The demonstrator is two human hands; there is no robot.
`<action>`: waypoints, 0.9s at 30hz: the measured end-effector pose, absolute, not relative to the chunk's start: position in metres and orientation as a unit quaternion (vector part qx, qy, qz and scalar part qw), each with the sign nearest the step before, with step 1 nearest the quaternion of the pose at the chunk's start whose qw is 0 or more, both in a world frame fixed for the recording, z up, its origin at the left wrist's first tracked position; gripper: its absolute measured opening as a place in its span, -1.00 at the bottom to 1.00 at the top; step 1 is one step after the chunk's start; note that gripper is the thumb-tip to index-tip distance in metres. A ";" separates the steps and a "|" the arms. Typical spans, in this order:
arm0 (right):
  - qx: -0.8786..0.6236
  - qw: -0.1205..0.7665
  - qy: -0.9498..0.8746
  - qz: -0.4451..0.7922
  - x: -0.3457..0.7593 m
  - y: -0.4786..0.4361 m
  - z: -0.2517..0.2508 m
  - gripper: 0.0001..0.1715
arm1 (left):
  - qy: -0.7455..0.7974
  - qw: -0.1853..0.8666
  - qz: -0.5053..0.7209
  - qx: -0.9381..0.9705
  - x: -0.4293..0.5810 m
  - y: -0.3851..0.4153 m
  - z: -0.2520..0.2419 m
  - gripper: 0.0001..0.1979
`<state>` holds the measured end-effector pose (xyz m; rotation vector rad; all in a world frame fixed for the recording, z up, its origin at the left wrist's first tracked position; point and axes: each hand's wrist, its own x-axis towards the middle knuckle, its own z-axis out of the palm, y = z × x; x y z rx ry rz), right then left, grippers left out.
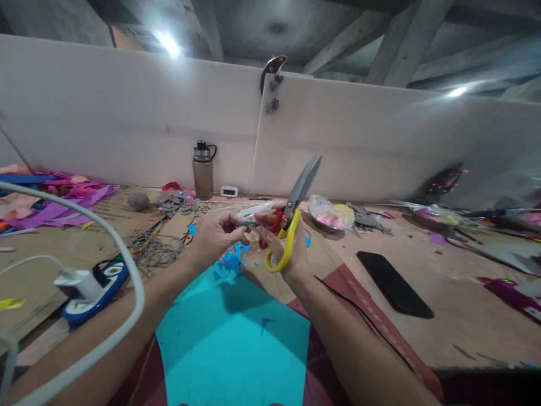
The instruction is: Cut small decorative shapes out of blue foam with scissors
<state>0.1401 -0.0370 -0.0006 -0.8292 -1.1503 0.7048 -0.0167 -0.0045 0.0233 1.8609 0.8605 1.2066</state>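
Observation:
Scissors (299,189) with a yellow and a red handle loop are held in my right hand (299,256), blades pointing up and away. My left hand (213,235) is closed in a pinch on a small teal piece (248,223), whose kind I cannot make out. The fingertips of my right hand are close to the other end of that piece; whether they touch it I cannot tell. Small blue scraps (233,258) lie below the hands. Nearer to me spreads a large turquoise sheet (236,344), with a small dark blue triangular scrap (266,323) on it.
A phone (395,283) lies at right. Behind it stands a bowl (325,223) of pink and yellow bits. A bottle (203,175) stands by the white partition (127,113). At left are a blue power strip (95,296), tangled cord (158,251) and a white cable (131,265) crossing my left arm.

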 end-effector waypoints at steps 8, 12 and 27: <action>-0.340 0.704 -0.522 0.342 0.136 -0.037 -0.012 -0.54 | 0.232 0.032 0.484 0.843 -0.023 -0.002 0.013 -0.96; -0.382 0.707 -0.502 0.321 0.136 -0.036 -0.013 -0.56 | 0.104 -0.171 0.476 0.857 -0.031 0.002 0.011 -0.89; -0.317 0.671 -0.451 0.496 0.138 -0.034 -0.020 -0.42 | 0.174 -0.058 0.369 0.911 -0.037 0.013 0.009 -0.87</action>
